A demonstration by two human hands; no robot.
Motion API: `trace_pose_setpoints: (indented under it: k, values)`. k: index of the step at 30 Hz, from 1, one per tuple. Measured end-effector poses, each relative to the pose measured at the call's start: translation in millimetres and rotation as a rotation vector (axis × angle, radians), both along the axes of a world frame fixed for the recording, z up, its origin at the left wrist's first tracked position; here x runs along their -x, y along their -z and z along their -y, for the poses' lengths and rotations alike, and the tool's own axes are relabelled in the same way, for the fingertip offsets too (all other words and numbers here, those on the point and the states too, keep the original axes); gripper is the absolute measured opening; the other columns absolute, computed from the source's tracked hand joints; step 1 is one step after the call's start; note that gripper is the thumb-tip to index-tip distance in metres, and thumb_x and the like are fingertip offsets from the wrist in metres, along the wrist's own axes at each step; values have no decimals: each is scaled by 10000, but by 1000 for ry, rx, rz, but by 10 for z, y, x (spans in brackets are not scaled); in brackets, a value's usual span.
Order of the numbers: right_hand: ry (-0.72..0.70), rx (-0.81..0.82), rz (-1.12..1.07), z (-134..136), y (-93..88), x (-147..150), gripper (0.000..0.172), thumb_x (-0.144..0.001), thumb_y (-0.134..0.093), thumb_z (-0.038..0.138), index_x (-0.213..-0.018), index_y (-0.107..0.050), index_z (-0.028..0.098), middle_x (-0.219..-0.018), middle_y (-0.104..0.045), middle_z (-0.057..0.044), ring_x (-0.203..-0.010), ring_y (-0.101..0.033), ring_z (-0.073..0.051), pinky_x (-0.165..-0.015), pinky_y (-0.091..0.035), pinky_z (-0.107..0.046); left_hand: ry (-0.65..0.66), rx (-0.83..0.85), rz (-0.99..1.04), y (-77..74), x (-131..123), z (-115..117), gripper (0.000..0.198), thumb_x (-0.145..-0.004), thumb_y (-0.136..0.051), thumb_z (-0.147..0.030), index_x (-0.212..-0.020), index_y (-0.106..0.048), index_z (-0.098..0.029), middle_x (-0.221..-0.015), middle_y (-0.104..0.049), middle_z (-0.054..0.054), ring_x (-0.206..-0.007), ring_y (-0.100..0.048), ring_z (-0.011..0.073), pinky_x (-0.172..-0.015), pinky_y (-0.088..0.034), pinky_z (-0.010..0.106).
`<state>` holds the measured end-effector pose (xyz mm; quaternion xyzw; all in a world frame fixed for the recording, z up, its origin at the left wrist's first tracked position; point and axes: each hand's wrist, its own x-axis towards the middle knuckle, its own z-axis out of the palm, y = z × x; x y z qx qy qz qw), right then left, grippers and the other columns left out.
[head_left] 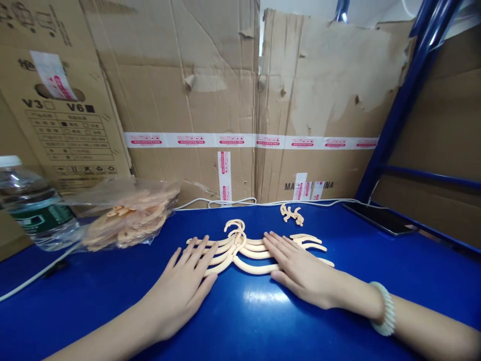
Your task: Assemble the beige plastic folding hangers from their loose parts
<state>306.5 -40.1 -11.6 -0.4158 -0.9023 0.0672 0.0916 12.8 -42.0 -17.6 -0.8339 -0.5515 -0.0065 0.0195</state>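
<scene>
Your left hand lies palm down on the glossy blue tabletop, fingers straight and slightly spread, their tips on the left ends of the hangers. Your right hand lies equally flat, fingers straight and close together, covering the right arms of the same stack. A pale beaded bracelet circles its wrist.

The hangers are small, smooth, cream plastic with curved arms and hooked tops. They overlap between the 2 hands, near the table's middle. Loose cream pieces lie just behind them.

At left, a clear crinkled bag holds more cream parts, beside a clear water bottle. A white cable runs along the worn, taped cardboard boxes. A dark flat phone lies at right.
</scene>
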Motion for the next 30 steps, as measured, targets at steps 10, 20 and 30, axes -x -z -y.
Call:
trace_pose_setpoints:
  k: [10, 20, 30]
  values:
    - [108, -243, 165, -718, -315, -535, 603, -889, -388, 0, -1473, -357, 143, -1471, -391, -169, -1334, -399, -273, -1082, -368, -417, -7, -11, -37, -129, -242, -184, 594, -977, -269, -418, -1515, -215, -172, -1577, -163, 93, -1449, -141, 332, -1145, -214, 564]
    - [71, 19, 370, -1412, -517, -704, 832, -617, -551, -95, -1345, -535, 306, -1268, -545, -92, -934, -662, -236, -714, -513, -261, 213, -48, 30, -223, -329, -224, 640, -963, -309, -520, -1526, -141, -268, -1591, -137, 41, -1463, -109, 299, -1150, -163, 591]
    - [108, 120, 353, -1814, -579, -391, 455, -747, -745, 159, -1185, -622, 151, -1048, -680, -75, -908, -645, -228, -769, -498, -340, 192, 21, 115, -143, -364, -385, 539, -990, -302, -432, -1508, -239, -298, -1574, -246, 49, -1441, -202, 330, -1134, -203, 609]
